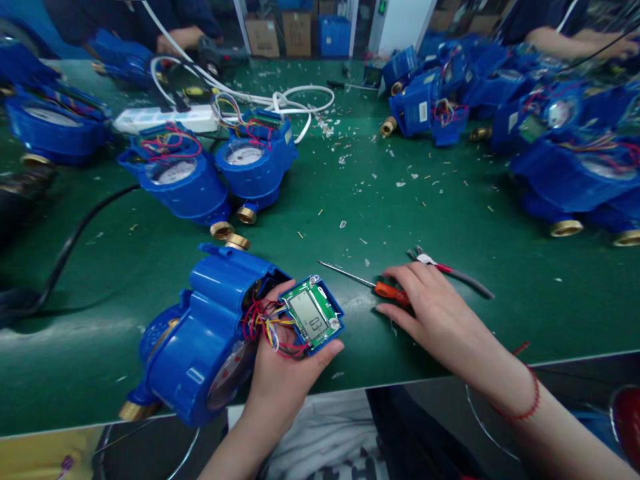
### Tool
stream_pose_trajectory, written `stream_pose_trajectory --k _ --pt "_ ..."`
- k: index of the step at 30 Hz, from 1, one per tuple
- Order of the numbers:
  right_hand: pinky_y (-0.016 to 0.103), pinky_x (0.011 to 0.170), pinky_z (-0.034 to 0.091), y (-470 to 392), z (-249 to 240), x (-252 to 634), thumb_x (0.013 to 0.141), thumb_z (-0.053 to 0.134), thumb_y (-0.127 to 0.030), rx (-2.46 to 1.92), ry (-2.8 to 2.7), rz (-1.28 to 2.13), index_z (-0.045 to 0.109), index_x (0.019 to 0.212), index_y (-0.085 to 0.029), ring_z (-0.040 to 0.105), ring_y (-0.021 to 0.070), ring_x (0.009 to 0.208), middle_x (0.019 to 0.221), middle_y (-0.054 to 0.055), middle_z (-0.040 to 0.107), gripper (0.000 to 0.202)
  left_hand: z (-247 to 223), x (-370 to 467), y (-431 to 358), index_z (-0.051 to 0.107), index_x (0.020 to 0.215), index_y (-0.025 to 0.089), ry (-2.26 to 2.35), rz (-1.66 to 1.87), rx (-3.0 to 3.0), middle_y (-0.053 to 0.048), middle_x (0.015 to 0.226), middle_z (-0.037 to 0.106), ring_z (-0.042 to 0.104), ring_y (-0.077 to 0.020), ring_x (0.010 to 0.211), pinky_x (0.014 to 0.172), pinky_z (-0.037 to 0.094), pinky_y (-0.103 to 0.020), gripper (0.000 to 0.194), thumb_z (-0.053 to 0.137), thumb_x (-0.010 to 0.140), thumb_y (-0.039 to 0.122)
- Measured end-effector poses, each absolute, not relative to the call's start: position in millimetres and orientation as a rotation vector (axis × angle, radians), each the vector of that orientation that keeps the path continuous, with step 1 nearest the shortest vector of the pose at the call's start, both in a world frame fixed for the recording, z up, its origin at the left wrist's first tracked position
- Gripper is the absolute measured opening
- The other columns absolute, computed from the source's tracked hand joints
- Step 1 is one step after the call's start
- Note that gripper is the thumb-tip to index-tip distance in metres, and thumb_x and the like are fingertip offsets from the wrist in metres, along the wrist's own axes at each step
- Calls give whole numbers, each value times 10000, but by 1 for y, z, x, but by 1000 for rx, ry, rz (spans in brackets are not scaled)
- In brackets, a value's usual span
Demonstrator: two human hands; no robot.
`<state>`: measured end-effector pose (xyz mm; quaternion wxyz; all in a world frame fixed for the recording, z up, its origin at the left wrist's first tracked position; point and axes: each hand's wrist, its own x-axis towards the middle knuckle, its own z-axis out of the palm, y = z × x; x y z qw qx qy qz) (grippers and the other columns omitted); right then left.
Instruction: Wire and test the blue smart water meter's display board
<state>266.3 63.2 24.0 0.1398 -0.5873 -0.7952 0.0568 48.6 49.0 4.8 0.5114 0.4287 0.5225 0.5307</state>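
Left hand [280,377]: holding the display module [313,315] between thumb and fingers, screen up with digits showing, at the near side, just left of centre. Coloured wires [270,327] run from its left side toward the open housing of the near blue meter [183,373], which lies tilted just left of the hand.

Right hand [443,317]: narrowed about the orange handle of the screwdriver [393,292]; whether the grip is firm cannot be told. The blade points left and far. Cutting pliers [460,272] lie just beyond this hand, extending right.

Farther left, two blue meters with exposed wiring stand side by side, near a white power strip [165,120]. Far right, more blue meters [417,103] are clustered on the green table [350,220], which carries scattered scraps.
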Motion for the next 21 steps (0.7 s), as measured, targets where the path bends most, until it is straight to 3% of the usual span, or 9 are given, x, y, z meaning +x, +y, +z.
stream_pose_trajectory --k 5,11,16,21 --pt "368 715 462 56 18 263 918 507 -157 -1674 -2307 212 531 933 -142 564 234 780 855 73 579 32 8 54 51 507 1175 245 1254 1314 1008 -14 1027 691 726 -183 839 749 620 -295 731 850 542 115" --pt "250 531 387 57 37 256 942 367 -211 -1681 -1917 483 473 913 -160 495 130 562 698 -2 505 120 15 57 53 498 1140 236 1227 1321 1005 16 923 698 728 -156 744 701 622 -258 706 839 543 78" --pt "190 510 376 46 49 248 948 431 -257 -1567 -1821 761 530 858 -169 461 84 555 654 -35 485 160 13 57 51 494 1150 253 1265 1343 992 3 1022 648 698 -158 829 816 603 -311 733 853 527 108" --pt "144 629 464 31 64 262 938 500 -228 -1583 -1970 619 566 1113 -178 596 69 717 869 -7 647 194 12 55 51 481 1218 276 1315 1275 963 -12 1064 610 673 -176 829 868 581 -392 798 854 521 165"
